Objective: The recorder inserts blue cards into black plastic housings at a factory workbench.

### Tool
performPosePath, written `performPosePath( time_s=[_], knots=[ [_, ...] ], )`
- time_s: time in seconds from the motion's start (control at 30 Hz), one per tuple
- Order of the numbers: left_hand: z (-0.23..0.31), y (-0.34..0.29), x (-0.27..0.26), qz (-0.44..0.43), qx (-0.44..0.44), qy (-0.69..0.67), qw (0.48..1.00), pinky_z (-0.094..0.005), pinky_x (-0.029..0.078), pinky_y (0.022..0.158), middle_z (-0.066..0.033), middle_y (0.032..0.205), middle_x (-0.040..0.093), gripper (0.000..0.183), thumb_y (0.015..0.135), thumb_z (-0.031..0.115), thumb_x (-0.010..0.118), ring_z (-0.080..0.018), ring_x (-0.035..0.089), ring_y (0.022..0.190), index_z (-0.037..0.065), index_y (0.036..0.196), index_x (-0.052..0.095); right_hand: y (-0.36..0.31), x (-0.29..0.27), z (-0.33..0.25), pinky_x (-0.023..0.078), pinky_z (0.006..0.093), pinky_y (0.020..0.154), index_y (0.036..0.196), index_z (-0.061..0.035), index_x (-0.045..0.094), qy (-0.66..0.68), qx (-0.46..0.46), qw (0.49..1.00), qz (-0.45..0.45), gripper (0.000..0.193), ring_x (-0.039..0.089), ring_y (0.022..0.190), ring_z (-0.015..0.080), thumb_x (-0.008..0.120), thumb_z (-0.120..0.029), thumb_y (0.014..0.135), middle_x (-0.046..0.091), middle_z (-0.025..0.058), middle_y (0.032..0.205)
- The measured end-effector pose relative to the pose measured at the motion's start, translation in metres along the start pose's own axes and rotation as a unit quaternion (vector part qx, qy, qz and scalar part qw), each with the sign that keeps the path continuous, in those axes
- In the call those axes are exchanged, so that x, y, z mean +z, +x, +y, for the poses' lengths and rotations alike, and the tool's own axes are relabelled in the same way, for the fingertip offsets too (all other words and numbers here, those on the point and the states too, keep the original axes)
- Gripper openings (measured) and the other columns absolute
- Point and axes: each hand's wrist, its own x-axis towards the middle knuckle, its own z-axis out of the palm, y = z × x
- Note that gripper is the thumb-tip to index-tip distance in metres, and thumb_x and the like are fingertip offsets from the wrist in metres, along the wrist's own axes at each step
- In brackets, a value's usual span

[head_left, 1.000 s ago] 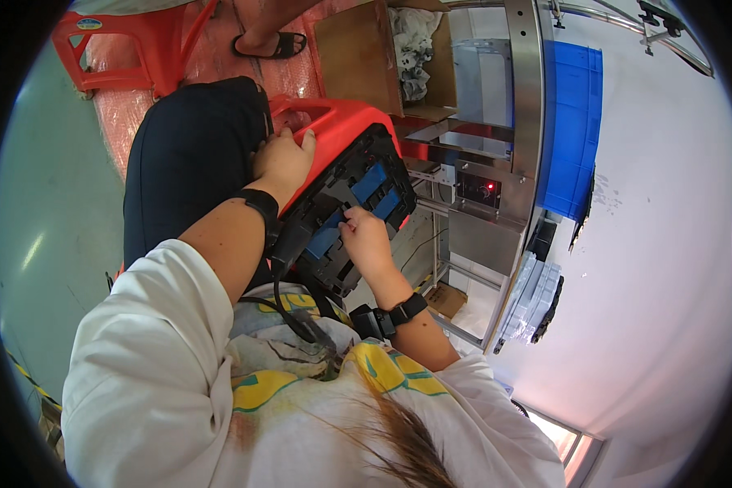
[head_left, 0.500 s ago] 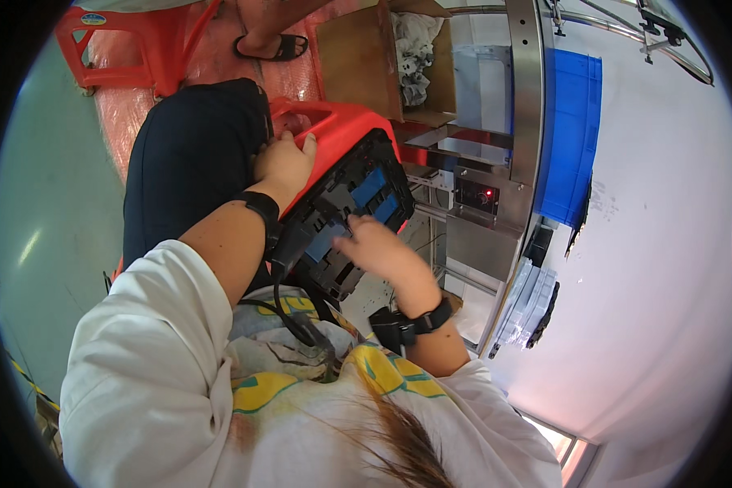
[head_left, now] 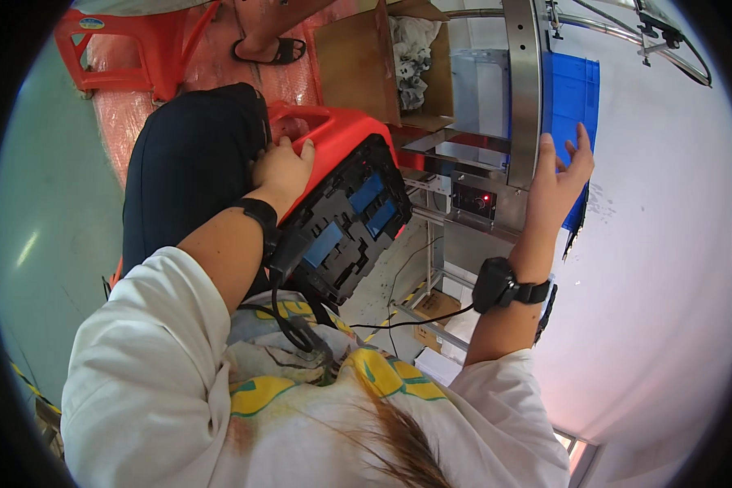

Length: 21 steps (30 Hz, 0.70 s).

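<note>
My left hand (head_left: 283,172) grips the edge of a red plastic housing (head_left: 351,122), beside the opening in it. The housing leans against my dark-trousered leg (head_left: 191,171). A black panel (head_left: 346,262) with moulded slots faces toward the right, and blue rectangular pads (head_left: 324,244) are set in it. Raised at the far right, my right hand (head_left: 563,180) has its fingers apart and nothing in them. Behind its fingertips hangs a blue plastic bin (head_left: 576,85); whether they touch cannot be told. Both wrists wear black bands, with a cable on each.
A metal frame (head_left: 522,89) carries a control box (head_left: 473,198) with a red light. An open cardboard box (head_left: 350,69) holds crumpled whitish material (head_left: 412,61). At the back left stand a red stool (head_left: 118,53) and another person's sandalled foot (head_left: 272,50).
My right hand has left the black panel and risen to the right, up in front of the blue bin. My left hand stays on the red housing.
</note>
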Motion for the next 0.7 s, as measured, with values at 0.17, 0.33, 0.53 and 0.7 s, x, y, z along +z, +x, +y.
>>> performPosePath(
  time_s=[0.17, 0.33, 0.53, 0.7],
  knots=[
    [0.000, 0.001, 0.002, 0.009, 0.009, -0.010, 1.000, -0.0476, 0.038, 0.093, -0.0206, 0.114, 0.057, 0.056, 0.088, 0.049, 0.037, -0.0346, 0.052, 0.109, 0.003, 0.115, 0.055, 0.040, 0.008, 0.074, 0.039, 0.0392, 0.090, 0.127, 0.0018, 0.044, -0.072, 0.029, 0.997, 0.024, 0.056, 0.045, 0.107, 0.0307, 0.062, -0.028, 0.083, 0.045, 0.0208, 0.119],
    [0.005, -0.003, -0.003, -0.011, -0.004, 0.019, 1.000, -0.0498, 0.039, 0.092, -0.0220, 0.114, 0.057, 0.056, 0.089, 0.049, 0.036, -0.0364, 0.053, 0.108, 0.004, 0.118, 0.053, 0.091, 0.010, 0.158, 0.037, 0.0416, 0.095, 0.125, 0.0055, 0.045, -0.177, 0.070, 0.982, -0.002, 0.060, 0.045, 0.112, 0.0384, 0.060, -0.036, 0.083, 0.049, 0.0257, 0.117],
    [0.002, -0.002, -0.007, -0.027, 0.015, 0.005, 1.000, -0.0496, 0.038, 0.091, -0.0221, 0.110, 0.058, 0.056, 0.089, 0.049, 0.037, -0.0368, 0.053, 0.106, 0.002, 0.114, 0.055, 0.131, 0.017, 0.197, 0.034, 0.0425, 0.101, 0.131, 0.0052, 0.040, -0.162, 0.152, 0.970, -0.094, 0.073, 0.036, 0.125, 0.0418, 0.057, -0.046, 0.082, 0.041, 0.0293, 0.130],
    [0.005, -0.009, -0.010, 0.029, 0.028, 0.022, 0.999, -0.0443, 0.044, 0.085, -0.0227, 0.102, 0.061, 0.052, 0.090, 0.046, 0.039, -0.0378, 0.058, 0.098, 0.002, 0.110, 0.058, 0.130, 0.019, 0.206, 0.032, 0.0436, 0.103, 0.138, 0.0019, 0.030, 0.005, 0.268, 0.949, -0.165, 0.084, 0.028, 0.132, 0.0386, 0.057, -0.052, 0.080, 0.033, 0.0253, 0.140]
  ],
)
